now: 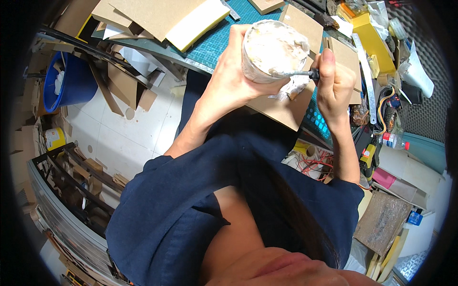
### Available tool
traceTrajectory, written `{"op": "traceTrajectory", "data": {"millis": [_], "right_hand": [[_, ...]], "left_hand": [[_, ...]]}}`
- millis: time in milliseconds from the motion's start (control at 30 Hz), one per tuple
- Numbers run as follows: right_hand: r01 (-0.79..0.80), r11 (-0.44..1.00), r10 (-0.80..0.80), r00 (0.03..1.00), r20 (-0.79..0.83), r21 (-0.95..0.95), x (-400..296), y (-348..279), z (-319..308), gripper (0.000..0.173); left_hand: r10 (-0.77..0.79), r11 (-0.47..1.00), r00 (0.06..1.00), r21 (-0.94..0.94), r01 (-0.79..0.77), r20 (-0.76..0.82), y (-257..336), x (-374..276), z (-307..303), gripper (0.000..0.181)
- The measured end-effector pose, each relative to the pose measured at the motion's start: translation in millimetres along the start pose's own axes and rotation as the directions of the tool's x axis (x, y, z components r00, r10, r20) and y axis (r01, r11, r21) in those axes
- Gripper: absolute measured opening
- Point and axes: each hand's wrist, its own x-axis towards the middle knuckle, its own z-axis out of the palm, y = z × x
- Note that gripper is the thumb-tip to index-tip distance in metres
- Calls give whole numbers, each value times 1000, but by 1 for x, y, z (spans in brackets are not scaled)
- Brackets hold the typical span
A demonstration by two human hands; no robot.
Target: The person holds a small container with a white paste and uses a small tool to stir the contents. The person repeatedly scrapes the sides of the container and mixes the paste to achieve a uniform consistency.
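Note:
My left hand (230, 69) is wrapped around a clear plastic tub (256, 76), lifted above the worktable. White paste (277, 44) fills it nearly to the top, with an uneven surface and smears along the rim. In my right hand (336, 84) is the dark handle of a thin metal tool (298, 73), perhaps a palette knife. Its shaft reaches the near rim of the tub; the tip is hidden or lost in the paste. Beneath the hands, a brown fibreboard panel (277, 111) bears a crumpled whitish piece (295, 87).
A green cutting mat (209, 48) covers the table, with a yellow-edged white block (198, 23) and fibreboard pieces (302, 26) on it. A steel ruler (365, 78) lies at the right among clutter. On the left floor stands a blue bin (77, 84).

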Motion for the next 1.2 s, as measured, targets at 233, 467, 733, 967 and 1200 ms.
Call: {"op": "traceTrajectory", "data": {"millis": [233, 467, 733, 967, 1200], "right_hand": [[-358, 910, 365, 931, 4, 211, -24, -6, 10, 57], [-534, 722, 550, 829, 103, 440, -38, -13, 29, 60], [-166, 935, 86, 963, -255, -312, -18, -41, -64, 47], [251, 743, -248, 964, 93, -620, 7, -72, -53, 21], [278, 676, -202, 960, 191, -682, 17, -90, -56, 17]], "left_hand": [[-6, 1000, 1000, 22, 6, -5, 1, 0, 2, 85], [14, 1000, 1000, -6, -14, -17, -2, 1, 4, 88], [6, 991, 1000, 131, -7, 11, 5, 0, -3, 90], [21, 998, 1000, 60, -21, 1, 1, 0, -2, 91], [-4, 1000, 1000, 26, 4, -14, 2, -1, -2, 91]]}}
